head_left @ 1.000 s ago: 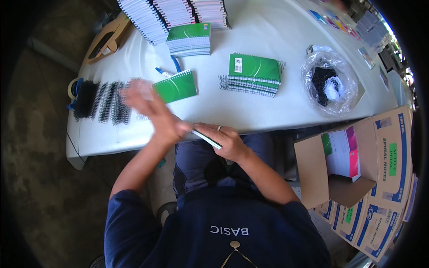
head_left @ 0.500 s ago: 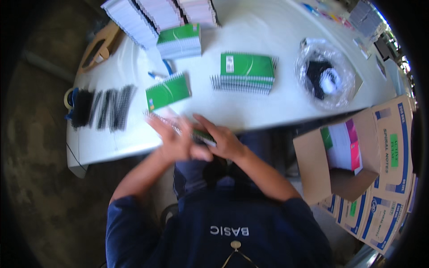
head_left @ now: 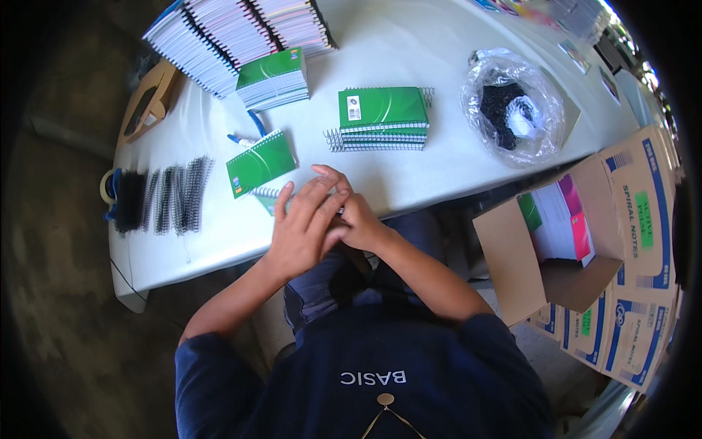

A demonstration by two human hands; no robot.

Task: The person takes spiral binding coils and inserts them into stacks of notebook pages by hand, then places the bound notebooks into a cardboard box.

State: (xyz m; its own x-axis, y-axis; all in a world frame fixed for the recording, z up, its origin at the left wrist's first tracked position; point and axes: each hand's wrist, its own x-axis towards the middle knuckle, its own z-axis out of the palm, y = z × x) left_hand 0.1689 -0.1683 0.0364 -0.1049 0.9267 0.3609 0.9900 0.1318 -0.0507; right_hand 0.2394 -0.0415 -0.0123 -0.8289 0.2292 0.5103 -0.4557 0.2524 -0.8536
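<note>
At the table's front edge, my right hand (head_left: 360,219) is closed around a small notebook (head_left: 268,205) that my hands mostly hide. A wire-like spiral coil (head_left: 262,192) sticks out from its left end. My left hand (head_left: 303,225) lies across the notebook with its fingers stretched out, their tips near my right fingers. Just beyond, a green spiral notebook (head_left: 262,164) lies on the table. Farther right is a stack of green notebooks (head_left: 384,107) with coil ends poking out at both sides.
Loose black coils (head_left: 175,196) lie at left beside a tape roll (head_left: 110,186). Blue-handled pliers (head_left: 256,124) lie near a green notebook pile (head_left: 272,77) and tall paper stacks (head_left: 234,40). A clear plastic bag (head_left: 545,88) holds dark pieces. An open carton (head_left: 512,256) stands at right.
My left hand was blurred and spread above the notebook; now it rests over it, closer to my right hand. The view has shifted slightly.
</note>
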